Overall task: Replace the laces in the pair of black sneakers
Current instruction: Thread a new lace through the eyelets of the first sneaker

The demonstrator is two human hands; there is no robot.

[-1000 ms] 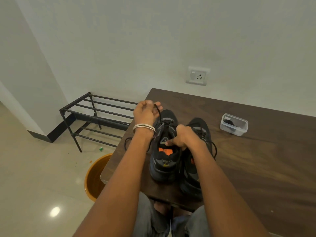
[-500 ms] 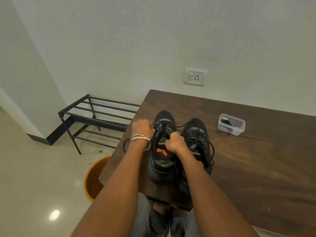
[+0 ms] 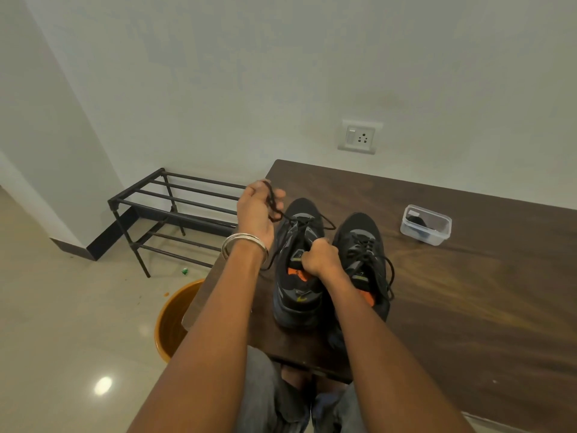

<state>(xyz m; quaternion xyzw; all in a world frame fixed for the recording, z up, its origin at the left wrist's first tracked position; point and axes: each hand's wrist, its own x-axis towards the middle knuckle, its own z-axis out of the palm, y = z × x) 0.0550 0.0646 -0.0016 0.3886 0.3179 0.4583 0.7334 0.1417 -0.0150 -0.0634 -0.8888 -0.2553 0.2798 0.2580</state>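
Left hand (image 3: pixel 256 210) gripping black lace (image 3: pixel 274 204), raised over table (image 3: pixel 468 292) edge. Left sneaker (image 3: pixel 296 276) standing beside right sneaker (image 3: pixel 365 245), touching. Right hand (image 3: pixel 318 257) curling, seemingly pinching left sneaker's tongue. Clear container (image 3: pixel 426 225) sitting far right.

A home room: shoe rack (image 3: pixel 175 210), wall socket (image 3: pixel 359 137) (tiled floor (image 3: pixel 46 323)).

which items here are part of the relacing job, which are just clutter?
Job:
left sneaker
right sneaker
black lace, held by left hand
right hand, gripping the left sneaker's tongue

Lying about:
plastic box
shoe rack
orange bucket
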